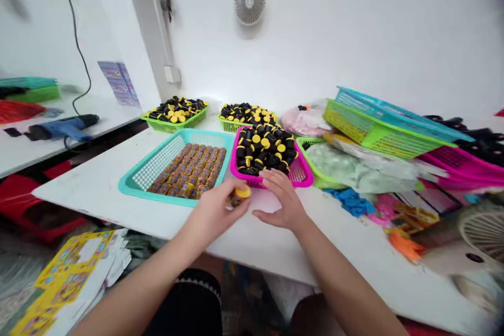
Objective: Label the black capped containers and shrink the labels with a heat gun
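Note:
Between the thumb and fingers of my left hand [216, 209] is a small cylinder [242, 192] with a yellow end and a patterned wrap. My right hand [284, 202] is apart from it, fingers and thumb spread, with nothing in the grasp. Just beyond the right fingertips stands a magenta basket [305, 172] heaped with black cylinders [264, 149] that have yellow ends. Left of it, a turquoise basket [147, 197] holds rows of small wrapped cylinders [191, 168] in a colourful pattern.
Behind are two green baskets, the left basket [165, 126] and middle basket [230, 125], with more black-and-yellow cylinders. Stacked baskets [378, 121] and plastic bags [350, 168] fill the right side of the white table [255, 236]. A fan [468, 241] stands at the right; patterned sheets [71, 283] lie lower left.

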`<state>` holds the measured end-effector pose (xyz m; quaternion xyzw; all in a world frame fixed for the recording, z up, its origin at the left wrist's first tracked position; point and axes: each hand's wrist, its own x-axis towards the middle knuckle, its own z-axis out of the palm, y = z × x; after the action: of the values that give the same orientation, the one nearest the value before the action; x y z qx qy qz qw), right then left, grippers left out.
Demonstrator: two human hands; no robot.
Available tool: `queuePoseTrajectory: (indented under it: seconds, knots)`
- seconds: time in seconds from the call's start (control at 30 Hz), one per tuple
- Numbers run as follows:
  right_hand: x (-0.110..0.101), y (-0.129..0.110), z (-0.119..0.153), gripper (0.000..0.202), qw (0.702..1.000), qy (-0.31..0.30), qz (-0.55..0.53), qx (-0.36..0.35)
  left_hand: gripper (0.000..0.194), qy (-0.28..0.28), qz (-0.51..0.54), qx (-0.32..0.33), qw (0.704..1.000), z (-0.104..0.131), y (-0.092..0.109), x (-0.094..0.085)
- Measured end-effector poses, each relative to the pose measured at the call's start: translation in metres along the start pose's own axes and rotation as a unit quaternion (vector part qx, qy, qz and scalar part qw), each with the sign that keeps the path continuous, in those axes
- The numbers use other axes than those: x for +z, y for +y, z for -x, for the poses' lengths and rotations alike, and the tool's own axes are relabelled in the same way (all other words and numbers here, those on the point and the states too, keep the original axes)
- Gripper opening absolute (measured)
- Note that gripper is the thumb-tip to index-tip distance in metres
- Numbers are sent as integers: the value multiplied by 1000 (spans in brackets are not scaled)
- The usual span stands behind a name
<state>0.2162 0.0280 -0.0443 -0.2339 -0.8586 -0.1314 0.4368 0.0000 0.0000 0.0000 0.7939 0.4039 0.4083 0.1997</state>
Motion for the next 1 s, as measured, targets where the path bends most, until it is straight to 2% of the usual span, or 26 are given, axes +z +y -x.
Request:
queuePoseTrajectory:
  seconds: [0.1,0.17,0.23,0.3,0.37,0.43,0.5,0.57,0.67,0.77,0.83,0.9,1.0]
  knots:
    - [0,15,1,44,992,49,55,101,27,60,-47,-22,997,9,-17,-53]
    - [2,23,-1,31,974,44,78,208,35,72,-114,-92,987,11,-33,-88]
    - [7,29,-8,29,941,-23,85,327,40,39,-193,-199,960,10,-53,-119]
    - [14,35,-21,34,894,-150,91,413,39,-29,-240,-273,931,5,-73,-139]
    - [22,41,-38,45,837,-271,83,468,34,-91,-264,-296,913,-1,-89,-144]
    - [29,49,-56,62,795,-348,47,494,30,-133,-282,-292,904,-7,-100,-139]
    - [33,56,-68,72,781,-385,1,492,30,-171,-282,-277,903,-13,-107,-128]
    - [35,62,-72,73,788,-387,-29,477,31,-202,-267,-262,905,-18,-109,-119]
    - [32,67,-64,67,808,-357,-50,467,33,-226,-247,-243,910,-23,-108,-112]
    - [27,70,-49,56,830,-282,-72,475,35,-250,-213,-231,916,-26,-104,-108]
    - [23,71,-40,50,837,-210,-102,494,39,-264,-199,-234,914,-29,-103,-105]
    - [21,72,-34,51,838,-108,-141,515,44,-277,-196,-238,910,-32,-104,-103]
    - [20,68,-25,53,838,42,-215,499,51,-307,-194,-210,908,-36,-107,-103]
